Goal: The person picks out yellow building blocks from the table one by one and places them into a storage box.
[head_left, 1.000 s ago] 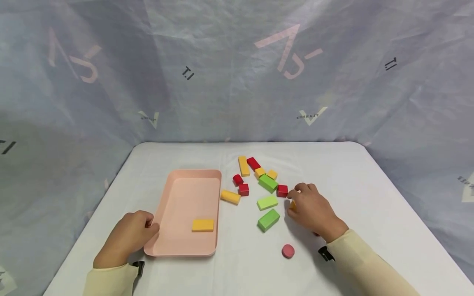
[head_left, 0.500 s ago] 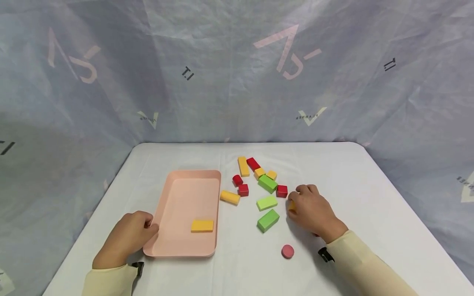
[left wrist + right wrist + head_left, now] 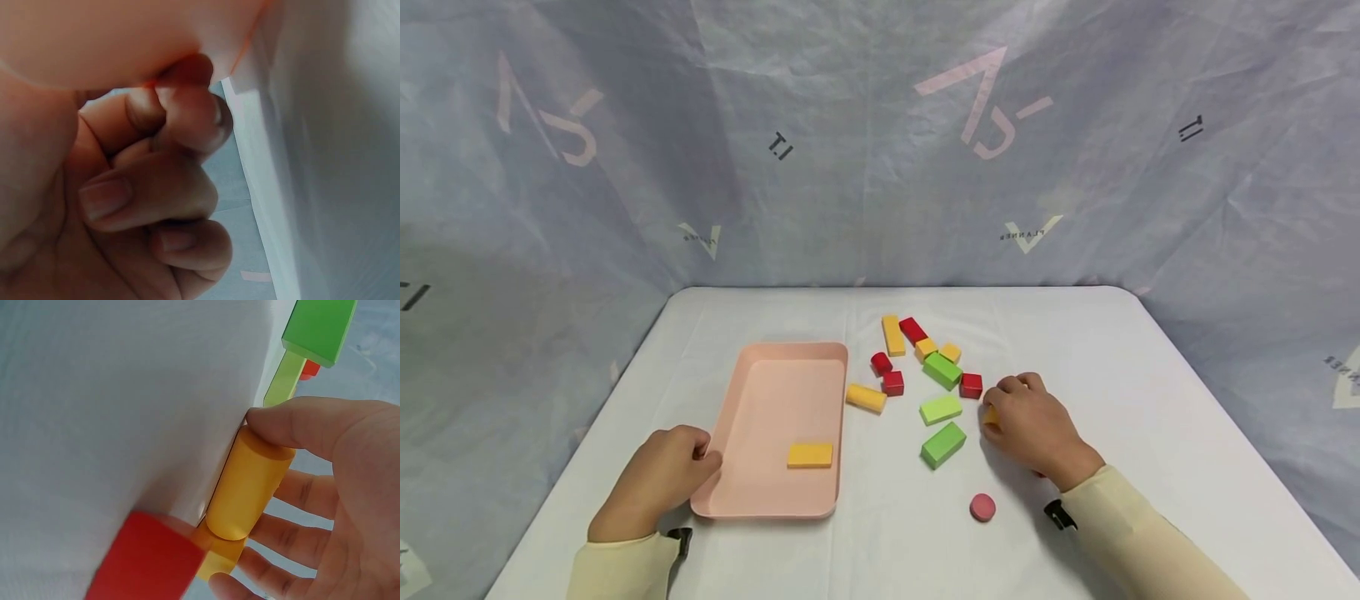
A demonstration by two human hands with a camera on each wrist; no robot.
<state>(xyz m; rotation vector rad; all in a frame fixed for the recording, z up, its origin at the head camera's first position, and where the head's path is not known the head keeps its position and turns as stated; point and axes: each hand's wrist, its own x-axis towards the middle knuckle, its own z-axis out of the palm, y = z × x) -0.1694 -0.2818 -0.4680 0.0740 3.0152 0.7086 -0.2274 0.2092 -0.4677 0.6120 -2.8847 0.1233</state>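
In the head view my left hand [image 3: 658, 479] holds the near left rim of a pink tray [image 3: 778, 502], fingers curled at its edge. The left wrist view shows those curled fingers [image 3: 150, 194] against the tray's underside. A flat yellow block [image 3: 809, 456] lies inside the tray. On the right, my right hand [image 3: 1033, 429] is low over the table, gripping a yellow cylinder [image 3: 250, 484] that lies on its side. My thumb is at one end of it and the fingers are along its far side. Another yellow block [image 3: 222, 556] and a red block [image 3: 147, 562] lie close by.
Left of my right hand lie green blocks [image 3: 943, 445], a light green block [image 3: 941, 409] and a red cube [image 3: 971, 386]. A pink disc [image 3: 982, 507] lies nearer. Another yellow cylinder [image 3: 867, 398] sits beside the tray, with several red and yellow blocks farther back.
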